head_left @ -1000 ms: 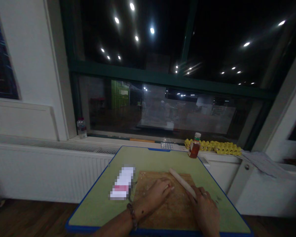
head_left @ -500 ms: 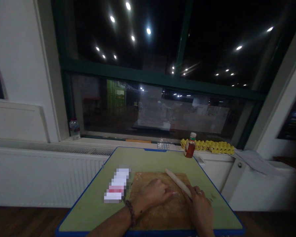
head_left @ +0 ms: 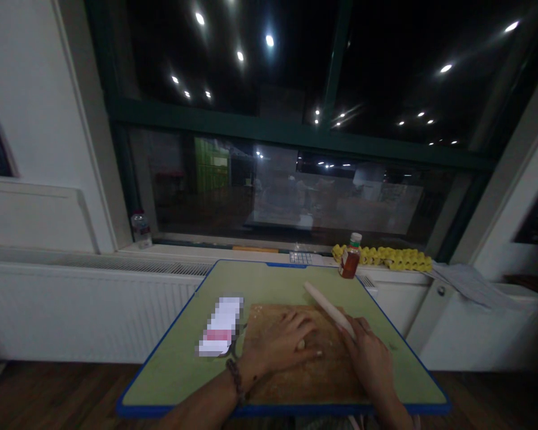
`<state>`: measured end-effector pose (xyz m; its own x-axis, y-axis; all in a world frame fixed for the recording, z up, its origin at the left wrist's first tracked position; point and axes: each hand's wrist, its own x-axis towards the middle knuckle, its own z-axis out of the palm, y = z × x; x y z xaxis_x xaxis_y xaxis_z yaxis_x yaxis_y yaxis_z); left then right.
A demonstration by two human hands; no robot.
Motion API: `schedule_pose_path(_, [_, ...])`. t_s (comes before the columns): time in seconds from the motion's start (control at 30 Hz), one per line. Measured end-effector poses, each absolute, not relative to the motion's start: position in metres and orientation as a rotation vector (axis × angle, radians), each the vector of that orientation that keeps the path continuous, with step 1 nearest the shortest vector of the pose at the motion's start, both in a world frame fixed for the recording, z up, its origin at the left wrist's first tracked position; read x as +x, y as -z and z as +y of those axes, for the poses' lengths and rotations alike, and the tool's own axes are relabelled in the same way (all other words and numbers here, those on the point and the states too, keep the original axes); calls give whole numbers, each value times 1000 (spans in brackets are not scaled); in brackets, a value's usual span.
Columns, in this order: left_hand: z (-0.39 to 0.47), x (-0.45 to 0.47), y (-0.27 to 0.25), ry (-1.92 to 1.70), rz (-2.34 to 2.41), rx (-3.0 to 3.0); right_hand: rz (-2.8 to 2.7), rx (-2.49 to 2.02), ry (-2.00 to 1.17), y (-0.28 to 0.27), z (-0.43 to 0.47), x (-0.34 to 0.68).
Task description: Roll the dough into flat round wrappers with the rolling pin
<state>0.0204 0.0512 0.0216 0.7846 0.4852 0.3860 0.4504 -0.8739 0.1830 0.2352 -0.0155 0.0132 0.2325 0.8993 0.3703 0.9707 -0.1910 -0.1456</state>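
Since the earlier frame, the left hand [head_left: 289, 340] has gone from bunched fingers to a flat, spread palm, and the pin [head_left: 327, 307] has shifted so that its far end now shows past the far edge of the board [head_left: 314, 382], where before it reached only about to that edge. Whether that end is raised or merely pushed outward cannot be told from this one view.

The right hand [head_left: 370, 355] is wrapped round the near end of the pin, fingers closed over it. The left hand is open, palm down over the left and middle of the board, thumb apart from the fingers; it has no visible grip on anything. In the gap by its thumb shows a small pale lump [head_left: 301, 344], too small to identify, and whether the palm touches it is hidden.

The pin's long axis runs aslant, from the right hand away and leftward over the board's far right part. The lump therefore lies to the left of the pin and nearer the person than its far end, with the left hand right at it and the right hand well to its right. The board rests on the green worktop [head_left: 269, 286].
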Motion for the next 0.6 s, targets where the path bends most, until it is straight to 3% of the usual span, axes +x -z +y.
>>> schedule_pose_path(0.2, [67,38,-15,-634,871,2996,-1741,-2018,265,-25,-11,232])
schedule_pose_path(0.43, [69,32,-32,-665,649,2876,-1688,-1968,142,-12,-7,228])
schedule_pose_path(0.6, [73,18,-18,-986,701,2758,-1637,-1747,11,-16,-2,229])
